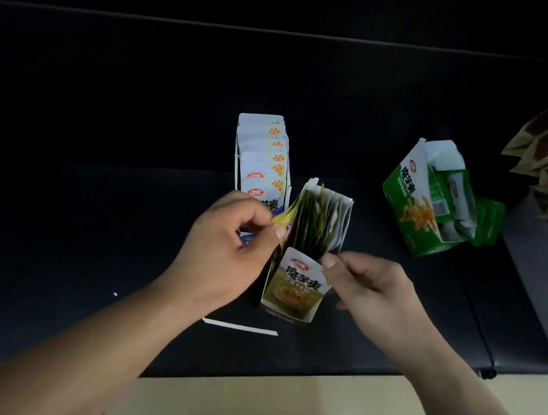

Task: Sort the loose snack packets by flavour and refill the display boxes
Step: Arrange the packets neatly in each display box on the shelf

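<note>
A black table [91, 219] fills the view under dim light, with pale floor [274, 414] at its near edge. At the centre stands the yellow box [293, 292], its long axis running from 6 o'clock toward 12, leaning slightly to 1, its printed front wall facing 6; dark green and yellow sachets [316, 219] stand on edge inside. The left hand [225, 253], at the box's 9 o'clock, has thumb and forefinger closed on a yellow packet [281, 218] against the box's left wall. The right hand [370, 284], at 3 o'clock, is curled, thumb and forefinger pinching the front wall's upper right corner. At 11 o'clock the blue box [236, 168] lies along 12 to 6, packed with white packets [264, 161]. At 2 o'clock the green box [405, 196] sits tipped, green packets [488, 220] spilling toward 3. A white strip [240, 326] lies at 6.
</note>
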Demonstrator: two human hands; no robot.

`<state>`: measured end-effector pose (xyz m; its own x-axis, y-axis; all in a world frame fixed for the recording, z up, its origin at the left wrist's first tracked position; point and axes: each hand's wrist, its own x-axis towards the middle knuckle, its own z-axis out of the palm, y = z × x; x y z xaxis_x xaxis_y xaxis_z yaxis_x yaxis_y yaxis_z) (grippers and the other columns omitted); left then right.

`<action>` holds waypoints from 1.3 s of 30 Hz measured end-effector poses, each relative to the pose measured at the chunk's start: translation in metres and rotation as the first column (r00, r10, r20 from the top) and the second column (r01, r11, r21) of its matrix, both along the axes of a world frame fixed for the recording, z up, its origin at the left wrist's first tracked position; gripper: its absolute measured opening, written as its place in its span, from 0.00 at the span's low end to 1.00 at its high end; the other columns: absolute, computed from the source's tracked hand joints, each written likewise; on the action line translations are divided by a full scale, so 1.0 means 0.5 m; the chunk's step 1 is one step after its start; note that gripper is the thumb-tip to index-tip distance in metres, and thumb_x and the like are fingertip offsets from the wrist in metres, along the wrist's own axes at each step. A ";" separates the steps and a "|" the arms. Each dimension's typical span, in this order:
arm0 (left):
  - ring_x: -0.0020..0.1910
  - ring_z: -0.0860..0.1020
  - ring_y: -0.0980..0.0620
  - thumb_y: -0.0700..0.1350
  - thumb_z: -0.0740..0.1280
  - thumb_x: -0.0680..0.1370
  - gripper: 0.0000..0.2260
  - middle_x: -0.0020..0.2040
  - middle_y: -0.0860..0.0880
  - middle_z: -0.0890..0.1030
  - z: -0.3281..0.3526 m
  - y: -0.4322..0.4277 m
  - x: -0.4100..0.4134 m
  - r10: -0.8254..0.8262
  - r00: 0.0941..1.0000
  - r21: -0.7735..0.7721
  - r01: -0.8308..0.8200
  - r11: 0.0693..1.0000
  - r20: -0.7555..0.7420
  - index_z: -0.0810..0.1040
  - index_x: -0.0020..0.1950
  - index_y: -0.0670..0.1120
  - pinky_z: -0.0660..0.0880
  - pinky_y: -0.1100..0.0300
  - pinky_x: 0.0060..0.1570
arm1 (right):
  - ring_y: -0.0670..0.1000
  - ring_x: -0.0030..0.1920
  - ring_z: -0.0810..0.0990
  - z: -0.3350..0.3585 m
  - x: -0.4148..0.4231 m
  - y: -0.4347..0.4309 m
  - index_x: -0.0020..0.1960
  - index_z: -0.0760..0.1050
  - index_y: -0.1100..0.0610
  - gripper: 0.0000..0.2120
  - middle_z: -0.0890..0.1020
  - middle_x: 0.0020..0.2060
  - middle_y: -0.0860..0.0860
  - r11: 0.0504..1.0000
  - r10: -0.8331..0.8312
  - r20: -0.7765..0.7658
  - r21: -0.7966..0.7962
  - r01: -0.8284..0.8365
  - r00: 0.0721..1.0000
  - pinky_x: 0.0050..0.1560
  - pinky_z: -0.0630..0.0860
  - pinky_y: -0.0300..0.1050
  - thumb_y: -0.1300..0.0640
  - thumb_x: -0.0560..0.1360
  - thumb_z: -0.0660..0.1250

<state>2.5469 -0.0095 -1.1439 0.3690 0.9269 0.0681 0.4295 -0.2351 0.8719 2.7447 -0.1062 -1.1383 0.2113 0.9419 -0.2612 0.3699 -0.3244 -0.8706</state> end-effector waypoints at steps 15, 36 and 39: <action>0.40 0.86 0.49 0.45 0.72 0.80 0.08 0.40 0.47 0.87 0.038 -0.004 -0.013 0.192 0.943 -0.247 -0.124 0.961 0.273 0.77 0.45 0.43 0.84 0.55 0.42 | 0.45 0.38 0.85 0.001 -0.005 0.008 0.62 0.81 0.48 0.11 0.88 0.38 0.50 0.999 0.030 -0.119 -0.021 -0.033 0.992 0.42 0.77 0.34 0.57 0.80 0.69; 0.52 0.86 0.53 0.33 0.70 0.79 0.14 0.51 0.51 0.87 0.021 -0.012 -0.006 0.218 0.909 -0.450 -0.038 0.892 0.356 0.80 0.58 0.50 0.85 0.52 0.50 | 0.40 0.26 0.77 0.030 -0.026 0.015 0.41 0.83 0.52 0.05 0.82 0.28 0.43 0.975 -0.175 -0.015 0.134 0.175 0.984 0.27 0.69 0.30 0.55 0.75 0.76; 0.47 0.85 0.59 0.33 0.71 0.77 0.14 0.48 0.57 0.86 -0.003 -0.026 -0.017 0.041 0.990 -0.312 0.003 0.950 0.134 0.80 0.53 0.53 0.81 0.64 0.48 | 0.43 0.35 0.83 0.034 -0.010 0.019 0.46 0.84 0.51 0.04 0.88 0.39 0.46 0.909 -0.320 -0.178 0.219 0.354 0.931 0.35 0.78 0.35 0.59 0.76 0.75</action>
